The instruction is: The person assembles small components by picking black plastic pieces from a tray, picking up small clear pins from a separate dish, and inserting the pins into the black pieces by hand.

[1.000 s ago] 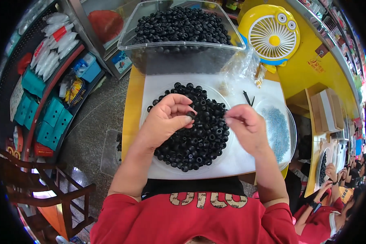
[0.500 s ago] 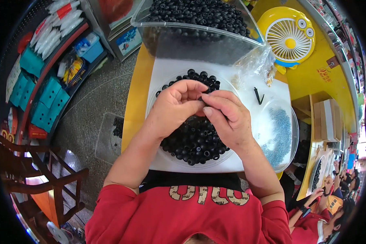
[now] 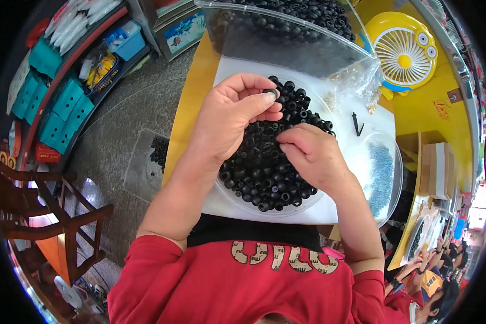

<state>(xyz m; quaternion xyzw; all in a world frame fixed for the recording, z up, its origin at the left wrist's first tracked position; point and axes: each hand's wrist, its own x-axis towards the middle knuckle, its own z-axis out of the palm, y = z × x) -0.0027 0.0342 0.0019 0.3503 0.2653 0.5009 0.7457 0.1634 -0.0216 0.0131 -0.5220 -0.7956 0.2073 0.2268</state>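
Fingers point(image 3: 264, 100) of the left hand point(image 3: 229, 121) are pinching one small black ring point(image 3: 271, 93) between thumb tip and forefinger, holding it just above the far edge of the heap of black rings point(image 3: 267, 167). The ring is sitting at the very fingertips, with its open face seeming to point right and a little toward the far side, though it is too small to read its axis surely. The right hand point(image 3: 313, 156) is lying lower and nearer, palm down on the right part of the heap, its fingers curled and touching the rings; whether it is gripping one I cannot tell. So the pinched ring is lying up and to the left of the right hand's fingertips, close by, with the left hand plainly nearer to it. The heap is filling a shallow clear dish point(image 3: 237, 200) on a white sheet point(image 3: 221, 208) over the yellow surface point(image 3: 191, 102). Beyond, at the far side, a clear bin point(image 3: 286, 46) is holding more black rings, and a yellow fan point(image 3: 405, 54) is standing far right.
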